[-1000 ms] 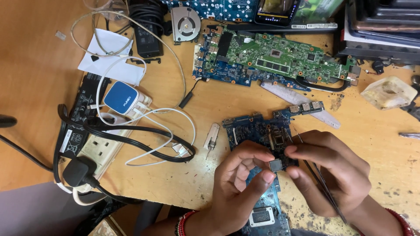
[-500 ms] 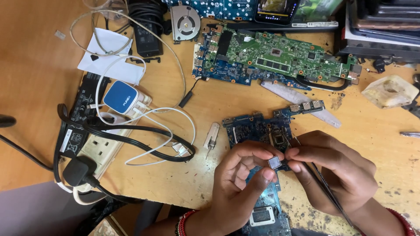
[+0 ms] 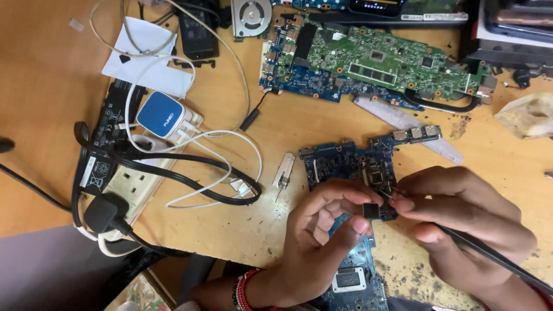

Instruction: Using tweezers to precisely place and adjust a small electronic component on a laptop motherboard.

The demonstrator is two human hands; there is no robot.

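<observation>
My left hand (image 3: 314,242) pinches a small dark square chip (image 3: 371,211) between thumb and forefinger, just above a blue circuit board (image 3: 345,164) lying on the wooden table. My right hand (image 3: 466,219) grips a thin black tool (image 3: 489,253) whose tip touches the chip's right side. The lower stretch of the blue board (image 3: 354,285) runs under my left hand toward the table's front edge, partly hidden by both hands.
A larger green and blue circuit board (image 3: 374,63) lies at the back with a fan (image 3: 252,16) beside it. At the left sit a white power strip (image 3: 135,184), a blue charger (image 3: 161,115) and tangled cables. A small metal bracket (image 3: 283,170) lies near the blue board.
The chip has tilted between my fingers and my right hand's tool tip has closed in against it. Both hands stay over the same spot of the blue board.
</observation>
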